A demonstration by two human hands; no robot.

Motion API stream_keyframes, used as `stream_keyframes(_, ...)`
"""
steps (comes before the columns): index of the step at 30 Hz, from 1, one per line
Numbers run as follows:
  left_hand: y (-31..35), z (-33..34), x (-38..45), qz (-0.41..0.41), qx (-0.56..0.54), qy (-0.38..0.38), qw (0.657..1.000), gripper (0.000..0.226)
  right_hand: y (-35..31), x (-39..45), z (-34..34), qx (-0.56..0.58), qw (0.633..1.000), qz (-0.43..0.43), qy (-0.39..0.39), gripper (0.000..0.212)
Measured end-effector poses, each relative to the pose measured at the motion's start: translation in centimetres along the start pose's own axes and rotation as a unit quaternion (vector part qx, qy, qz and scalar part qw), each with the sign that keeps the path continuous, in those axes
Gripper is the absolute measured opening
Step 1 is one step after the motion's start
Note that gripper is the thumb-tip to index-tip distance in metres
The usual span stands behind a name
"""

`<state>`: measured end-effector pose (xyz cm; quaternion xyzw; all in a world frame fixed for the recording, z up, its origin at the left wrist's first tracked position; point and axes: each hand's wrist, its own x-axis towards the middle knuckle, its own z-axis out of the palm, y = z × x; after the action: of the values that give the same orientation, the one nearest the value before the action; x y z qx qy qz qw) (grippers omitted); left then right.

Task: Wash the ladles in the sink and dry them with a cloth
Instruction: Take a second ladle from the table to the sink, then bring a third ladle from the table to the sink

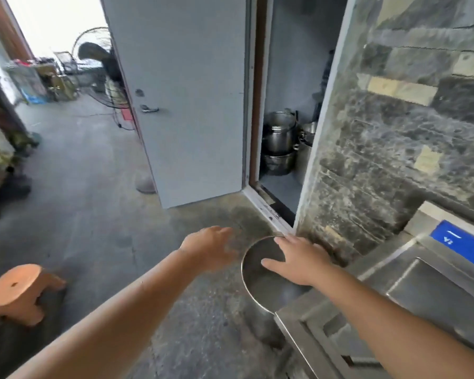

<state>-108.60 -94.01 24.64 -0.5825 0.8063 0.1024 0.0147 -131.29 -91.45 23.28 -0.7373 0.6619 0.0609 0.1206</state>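
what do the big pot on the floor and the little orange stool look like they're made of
Big pot: looks like stainless steel, with a thin bright rim and grey reflective wall. Orange stool: probably moulded plastic, going by its uniform matte colour and rounded one-piece shape, though painted wood or clay can't be ruled out.

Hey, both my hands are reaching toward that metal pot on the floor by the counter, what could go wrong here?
The floor by the pot looks damp, so slipping seems possible. The pot sits tight against the steel counter, so the right hand may get pinched while lifting. The left hand has no grip yet; a one-sided lift could tip it.
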Motion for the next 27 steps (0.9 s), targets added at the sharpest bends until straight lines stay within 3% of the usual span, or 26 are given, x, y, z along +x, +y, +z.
stream_keyframes(8, -19.5, -0.5, -12.6, -0.142, -0.016, 0.055, 0.988, 0.068, -22.5, 3.9, 0.4, -0.028, 0.990, -0.133, -0.023, 0.089)
stream_keyframes(15, -35.8, 0.3, -29.6, -0.317, -0.035, 0.102, 0.942, 0.060, -46.1, 3.3, 3.5, -0.090, 0.951, -0.293, -0.035, 0.086)
stream_keyframes(21, -43.3, 1.8, -44.1, -0.486, -0.055, 0.104, 0.866, 0.068, -63.8, -0.3, 7.2, -0.176, 0.859, -0.478, -0.045, 0.093)
stream_keyframes(27, -47.7, 5.2, -56.3, -0.631, -0.093, 0.095, 0.764, 0.072, -78.7, -5.0, 12.5, -0.201, 0.756, -0.619, -0.075, 0.092)
